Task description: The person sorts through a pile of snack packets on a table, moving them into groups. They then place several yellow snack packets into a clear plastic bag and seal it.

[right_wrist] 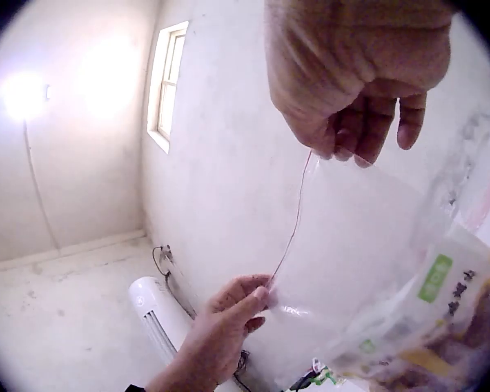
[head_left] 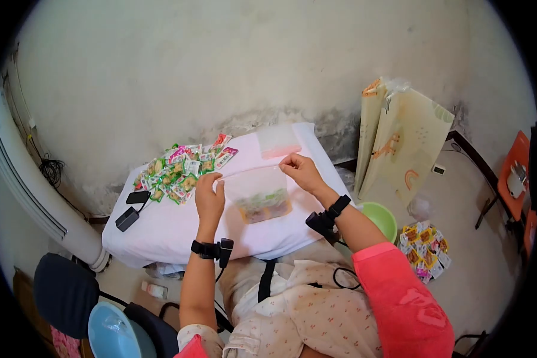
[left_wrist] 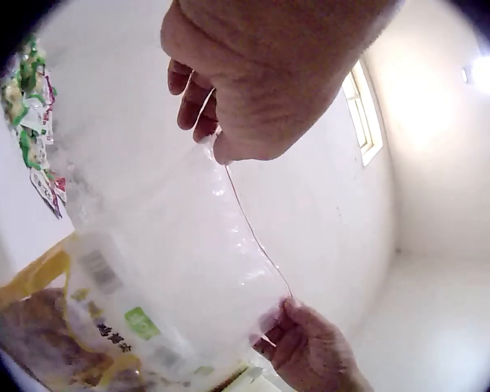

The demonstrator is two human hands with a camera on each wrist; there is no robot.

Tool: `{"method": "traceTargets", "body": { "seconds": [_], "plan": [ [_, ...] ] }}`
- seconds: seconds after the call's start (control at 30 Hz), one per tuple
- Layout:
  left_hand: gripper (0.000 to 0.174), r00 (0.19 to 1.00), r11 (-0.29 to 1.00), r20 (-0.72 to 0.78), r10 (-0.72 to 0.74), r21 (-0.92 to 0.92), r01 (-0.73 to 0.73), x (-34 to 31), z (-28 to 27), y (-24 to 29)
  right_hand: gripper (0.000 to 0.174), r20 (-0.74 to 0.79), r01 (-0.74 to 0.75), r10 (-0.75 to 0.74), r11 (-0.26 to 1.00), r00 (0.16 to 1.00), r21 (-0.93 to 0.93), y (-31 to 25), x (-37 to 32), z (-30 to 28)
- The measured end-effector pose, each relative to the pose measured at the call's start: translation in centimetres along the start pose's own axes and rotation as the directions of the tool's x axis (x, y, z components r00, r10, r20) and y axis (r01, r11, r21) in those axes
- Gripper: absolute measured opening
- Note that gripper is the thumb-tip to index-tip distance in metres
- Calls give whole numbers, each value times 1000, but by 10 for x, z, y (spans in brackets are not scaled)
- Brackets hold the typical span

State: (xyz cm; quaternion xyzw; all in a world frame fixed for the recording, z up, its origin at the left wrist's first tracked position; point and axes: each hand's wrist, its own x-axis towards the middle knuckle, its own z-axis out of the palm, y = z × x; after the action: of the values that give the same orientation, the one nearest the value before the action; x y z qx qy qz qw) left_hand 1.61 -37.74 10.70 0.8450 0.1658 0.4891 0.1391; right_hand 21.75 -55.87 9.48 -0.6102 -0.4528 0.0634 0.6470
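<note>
A clear plastic zip bag (head_left: 255, 180) hangs upright over the white-covered table (head_left: 179, 230), its top edge stretched between both hands. My left hand (head_left: 210, 200) pinches the left top corner between thumb and fingers. At the opposite corner, my right hand (head_left: 304, 173) pinches the edge the same way. A thin reddish line runs along that edge in both wrist views. Inside the bottom of the bag are yellow-and-white snack packets (left_wrist: 98, 318) with a green label and brown contents. The right wrist view shows the same packets (right_wrist: 449, 302) sagging low in the bag.
Green-and-white snack packets (head_left: 182, 170) lie heaped at the table's back left, near a black phone (head_left: 138, 197) and a black box (head_left: 127, 219). Another clear bag (head_left: 278, 142) lies at the back. A green basin (head_left: 379, 221) and more packets (head_left: 423, 250) are on the floor at right.
</note>
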Motion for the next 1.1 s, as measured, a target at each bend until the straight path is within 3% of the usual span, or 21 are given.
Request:
{"method": "traceTargets", "body": {
  "seconds": [0.03, 0.1, 0.27, 0.37, 0.43, 0.63, 0.8, 1.03, 1.1],
  "plan": [
    [17, 1000, 1000, -2, 5, 0, -5, 3, 1, 7, 15, 3, 0, 0, 1000, 1000, 7, 1, 1, 1],
    [25, 983, 978, -6, 185, 97, -184, 5, 8, 23, 15, 3, 1, -1, 1000, 1000, 14, 4, 3, 3],
    [27, 960, 967, 126, 250, 19, -255, 18, 27, 57, 14, 8, -25, 25, 1000, 1000, -5, -3, 2, 4],
    [23, 940, 972, 252, 231, -21, -233, 28, 38, 62, 14, 17, 2, -2, 1000, 1000, 10, -4, 2, 3],
    [19, 936, 988, 341, 93, -145, -45, 33, 48, 58, 14, 22, 2, -2, 1000, 1000, 5, -2, 2, 3],
    [17, 888, 969, 459, -13, -214, 124, 39, 52, 55, 9, 25, 77, -78, 996, 997, 40, 2, 3, 6],
    [15, 900, 956, 433, -45, -243, 165, 35, 55, 50, 13, 57, 1, -2, 1000, 998, 21, -1, 4, 6],
    [15, 916, 950, 396, -58, -259, 172, 31, 58, 46, 10, 107, 18, -26, 997, 994, 73, 1, 7, 10],
    [15, 917, 951, 395, -53, -260, 168, 30, 57, 46, 9, 93, 6, -7, 1000, 996, 8, 0, 7, 11]
  ]
}}
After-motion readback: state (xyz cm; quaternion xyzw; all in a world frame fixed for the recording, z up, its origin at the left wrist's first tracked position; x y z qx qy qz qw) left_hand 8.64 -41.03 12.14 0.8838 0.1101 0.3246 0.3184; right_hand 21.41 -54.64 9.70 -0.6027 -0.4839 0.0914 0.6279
